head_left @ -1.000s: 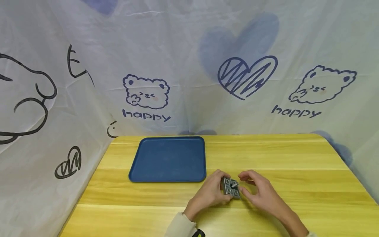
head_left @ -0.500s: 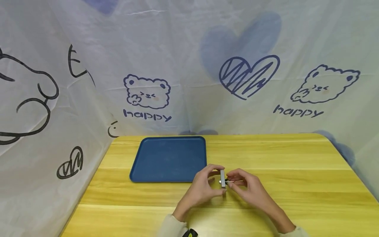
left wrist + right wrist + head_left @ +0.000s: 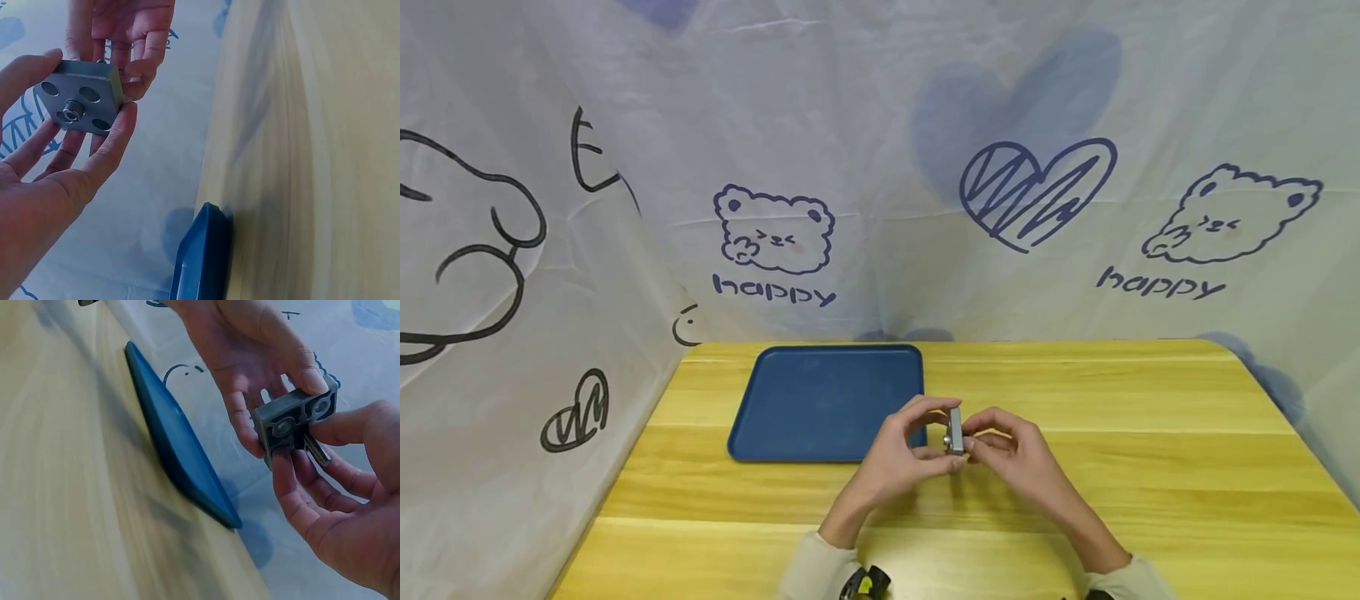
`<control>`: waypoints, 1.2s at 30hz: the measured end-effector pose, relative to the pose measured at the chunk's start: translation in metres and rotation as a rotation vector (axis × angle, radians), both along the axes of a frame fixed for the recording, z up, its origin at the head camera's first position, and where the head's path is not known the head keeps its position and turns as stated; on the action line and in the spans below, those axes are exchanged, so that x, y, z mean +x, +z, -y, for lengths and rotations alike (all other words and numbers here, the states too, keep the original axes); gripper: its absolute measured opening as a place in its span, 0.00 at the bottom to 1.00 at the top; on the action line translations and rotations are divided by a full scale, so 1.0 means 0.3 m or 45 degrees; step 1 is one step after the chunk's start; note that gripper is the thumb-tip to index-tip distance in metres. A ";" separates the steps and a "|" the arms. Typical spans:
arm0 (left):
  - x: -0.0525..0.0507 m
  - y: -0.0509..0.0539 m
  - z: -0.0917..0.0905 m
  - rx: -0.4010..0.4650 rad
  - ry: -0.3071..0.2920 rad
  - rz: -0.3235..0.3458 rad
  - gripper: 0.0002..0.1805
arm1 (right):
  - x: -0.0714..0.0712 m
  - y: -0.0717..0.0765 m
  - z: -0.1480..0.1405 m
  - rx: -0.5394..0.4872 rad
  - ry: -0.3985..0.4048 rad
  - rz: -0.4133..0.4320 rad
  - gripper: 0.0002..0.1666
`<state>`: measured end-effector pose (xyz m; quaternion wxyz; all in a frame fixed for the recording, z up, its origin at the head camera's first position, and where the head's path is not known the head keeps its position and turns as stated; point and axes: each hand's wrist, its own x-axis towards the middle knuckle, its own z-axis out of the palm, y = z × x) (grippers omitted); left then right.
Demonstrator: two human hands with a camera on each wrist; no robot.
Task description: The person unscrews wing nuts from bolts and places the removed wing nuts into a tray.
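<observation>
Printed cloth hangs behind wood-grain table; blue tray lies left of centre. We see metal block raised above table, between both hands, on edge, broad faces turned toward either palm. Bolt passes through, long axis running left to right, threaded end on right side. We note left hand grips block by opposite edges, right hand pinches bolt close against block, exact contact partly hidden

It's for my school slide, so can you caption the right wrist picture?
Left hand holds a gray block, right hand at its screw, blue tray nearby.
</observation>
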<state>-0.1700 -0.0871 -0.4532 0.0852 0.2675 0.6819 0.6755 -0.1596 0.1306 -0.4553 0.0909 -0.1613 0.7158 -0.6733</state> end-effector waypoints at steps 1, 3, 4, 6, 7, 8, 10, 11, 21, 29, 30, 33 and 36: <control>-0.004 0.002 0.002 0.007 -0.001 -0.002 0.36 | -0.003 0.005 0.003 0.002 -0.006 0.004 0.11; -0.011 0.004 0.006 0.012 0.004 -0.009 0.36 | -0.010 0.012 0.009 0.023 -0.016 0.000 0.10; -0.013 0.005 0.008 0.011 0.007 -0.010 0.36 | -0.014 0.015 0.012 0.036 -0.017 -0.002 0.09; -0.019 0.006 0.011 0.007 0.016 -0.011 0.37 | -0.020 0.020 0.015 0.048 -0.016 0.000 0.08; -0.020 0.007 0.014 0.003 0.021 -0.010 0.37 | -0.023 0.021 0.017 0.051 -0.014 0.001 0.07; -0.021 0.007 0.015 -0.001 0.028 -0.010 0.37 | -0.025 0.022 0.019 0.052 -0.012 0.003 0.07; -0.022 0.006 0.018 -0.010 0.039 -0.010 0.36 | -0.028 0.023 0.021 0.045 -0.007 0.006 0.07; -0.023 0.006 0.019 -0.013 0.042 -0.010 0.35 | -0.029 0.023 0.022 0.042 -0.008 0.011 0.07; -0.032 0.004 0.014 -0.001 0.041 0.004 0.33 | -0.032 0.026 0.018 -0.002 0.022 -0.014 0.08; -0.024 0.002 -0.004 0.018 0.059 0.000 0.32 | -0.014 0.028 0.008 0.052 0.006 -0.130 0.04; -0.023 0.003 -0.003 0.025 0.064 -0.003 0.31 | -0.010 0.030 0.012 0.068 -0.004 -0.165 0.04; -0.021 0.007 0.004 0.048 0.072 -0.007 0.31 | -0.001 0.034 0.026 0.155 -0.045 -0.381 0.05; -0.020 0.015 0.012 0.083 0.059 0.007 0.31 | 0.007 0.034 0.038 0.249 -0.093 -0.691 0.12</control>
